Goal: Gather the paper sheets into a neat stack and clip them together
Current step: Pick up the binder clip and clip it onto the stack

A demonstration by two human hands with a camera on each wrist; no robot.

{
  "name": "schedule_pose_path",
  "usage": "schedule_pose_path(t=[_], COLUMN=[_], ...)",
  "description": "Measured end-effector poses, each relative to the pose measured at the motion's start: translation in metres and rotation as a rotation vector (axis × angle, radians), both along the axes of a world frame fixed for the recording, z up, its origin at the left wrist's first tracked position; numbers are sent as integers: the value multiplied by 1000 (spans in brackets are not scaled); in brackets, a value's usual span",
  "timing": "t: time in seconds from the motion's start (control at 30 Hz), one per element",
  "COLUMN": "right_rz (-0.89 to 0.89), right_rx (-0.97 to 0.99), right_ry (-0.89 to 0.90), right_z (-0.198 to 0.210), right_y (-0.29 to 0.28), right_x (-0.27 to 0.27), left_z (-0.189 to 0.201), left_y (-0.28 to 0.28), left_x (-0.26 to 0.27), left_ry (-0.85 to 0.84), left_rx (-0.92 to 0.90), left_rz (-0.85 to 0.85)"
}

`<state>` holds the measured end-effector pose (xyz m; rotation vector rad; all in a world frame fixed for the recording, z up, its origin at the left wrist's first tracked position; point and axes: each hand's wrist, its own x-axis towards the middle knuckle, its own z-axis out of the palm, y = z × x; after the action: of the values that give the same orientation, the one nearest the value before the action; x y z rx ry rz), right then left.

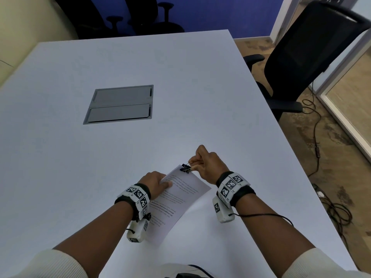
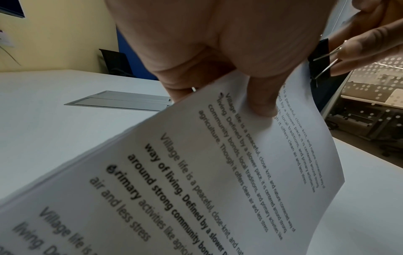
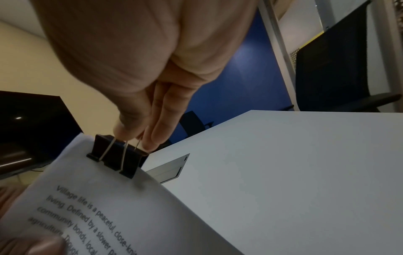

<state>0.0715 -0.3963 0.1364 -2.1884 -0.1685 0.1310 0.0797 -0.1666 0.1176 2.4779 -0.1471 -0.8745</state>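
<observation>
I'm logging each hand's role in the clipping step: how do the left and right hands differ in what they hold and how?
The left hand grips the paper stack at its side edge, thumb on the printed face; the right hand pinches the wire handles of the black binder clip. The left hand is lower and nearer, the right farther, at the stack's top edge. Both wear marker-covered wristbands.

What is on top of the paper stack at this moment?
On the paper stack lies the left hand's thumb, pressing the printed top sheet. A black binder clip sits on its far corner, its wire handles pinched by the right hand. The sheets beneath stay hidden.
</observation>
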Motion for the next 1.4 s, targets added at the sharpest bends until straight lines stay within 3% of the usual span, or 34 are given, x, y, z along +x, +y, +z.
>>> schedule_pose_path(t=[0.33,0.53,0.67,0.83,1.03,1.4], right_rz=[75,80,-80,-311,-255,-142], right_rx=[-11,79,153,214,388,318], right_ry=[-20,65,71,171,459,566], right_z=[3,-4,-5,-18,-32,-51], right_y=[9,10,4,-15,-21,2], right_x=[0,1,4,10,7,1], left_z=[1,1,-2,-1,7,24], left_y=[0,3,9,19,28,43], left_x=[0,-2,2,7,17,42], left_ry=[-2,23,39,59,113,136], left_rx=[4,-39,-215,-516,-743,-933], left_rz=[-7,34,148,432,637,747])
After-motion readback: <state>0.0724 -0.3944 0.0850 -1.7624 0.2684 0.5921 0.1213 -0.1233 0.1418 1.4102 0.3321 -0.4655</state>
